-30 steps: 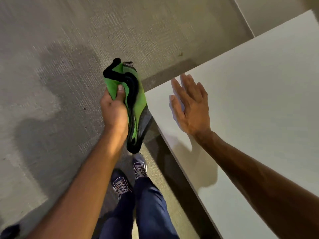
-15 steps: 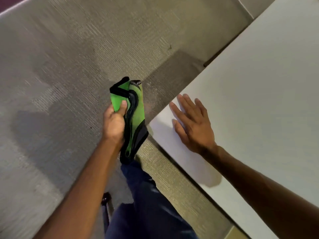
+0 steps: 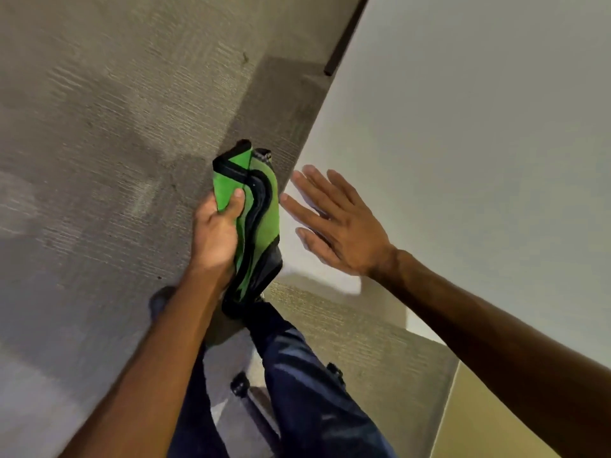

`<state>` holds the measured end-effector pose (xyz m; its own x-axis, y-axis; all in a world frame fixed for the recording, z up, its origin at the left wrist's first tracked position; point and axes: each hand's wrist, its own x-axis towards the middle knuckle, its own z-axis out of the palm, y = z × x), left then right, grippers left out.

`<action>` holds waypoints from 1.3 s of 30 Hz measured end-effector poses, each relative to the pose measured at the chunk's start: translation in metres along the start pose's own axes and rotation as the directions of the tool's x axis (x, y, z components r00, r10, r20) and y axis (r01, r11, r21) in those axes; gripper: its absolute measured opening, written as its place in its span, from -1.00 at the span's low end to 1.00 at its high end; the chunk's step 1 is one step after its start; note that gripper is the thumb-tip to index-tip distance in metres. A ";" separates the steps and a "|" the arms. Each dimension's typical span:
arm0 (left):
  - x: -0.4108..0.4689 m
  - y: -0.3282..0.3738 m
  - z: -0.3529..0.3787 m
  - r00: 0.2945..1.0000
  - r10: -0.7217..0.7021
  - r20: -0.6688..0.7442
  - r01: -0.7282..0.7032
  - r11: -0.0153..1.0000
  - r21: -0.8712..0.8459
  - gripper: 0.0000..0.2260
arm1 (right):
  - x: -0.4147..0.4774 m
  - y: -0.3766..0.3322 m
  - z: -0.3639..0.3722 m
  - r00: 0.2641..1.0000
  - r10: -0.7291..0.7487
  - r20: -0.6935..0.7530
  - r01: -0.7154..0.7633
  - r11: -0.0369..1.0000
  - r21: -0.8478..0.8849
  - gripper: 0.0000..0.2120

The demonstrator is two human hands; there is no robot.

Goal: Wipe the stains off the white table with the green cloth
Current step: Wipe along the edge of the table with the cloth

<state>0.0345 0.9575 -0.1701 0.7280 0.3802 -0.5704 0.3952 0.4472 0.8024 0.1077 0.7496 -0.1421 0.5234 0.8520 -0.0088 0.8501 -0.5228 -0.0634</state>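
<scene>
A folded green cloth [image 3: 261, 213] with black edging hangs upright in my left hand [image 3: 216, 236], thumb pressed on its front, just off the table's near corner over the carpet. The white table [image 3: 479, 143] fills the right of the view. My right hand [image 3: 334, 223] lies flat with straight spread fingers on the tabletop near that corner, a short gap from the cloth. No stains show on the visible tabletop.
Grey carpet [image 3: 115, 127] covers the left and centre. My legs in dark blue trousers [image 3: 307, 385] stand below the cloth beside the table's edge. A dark strip [image 3: 344, 38] runs along the table's far left edge. A small black object [image 3: 239, 386] sits near my legs.
The view has swung, so the table edge now runs steeper. My left hand with the cloth has come closer to the table corner and to my right hand, which stays flat on the top.
</scene>
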 end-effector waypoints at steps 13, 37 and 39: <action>0.025 0.021 -0.036 0.958 -0.176 0.227 0.151 0.981 0.123 -0.74 | 0.014 -0.078 0.000 0.593 0.805 -0.011 -0.797 0.589 0.133 -0.37; -0.026 -0.008 -0.023 0.965 -0.096 0.245 -0.001 0.931 0.366 -0.49 | 0.006 -0.066 0.025 0.556 0.816 -0.155 -0.812 0.574 0.109 -0.46; -0.033 -0.008 -0.023 0.977 -0.056 0.207 -0.045 0.890 0.453 -0.43 | 0.007 -0.067 0.024 0.554 0.818 -0.154 -0.813 0.571 0.112 -0.46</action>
<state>-0.0052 0.9599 -0.1614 0.8051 0.1789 -0.5655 0.5726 0.0138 0.8197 0.0531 0.7915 -0.1615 0.9945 0.0399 0.0969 0.0534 -0.9886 -0.1406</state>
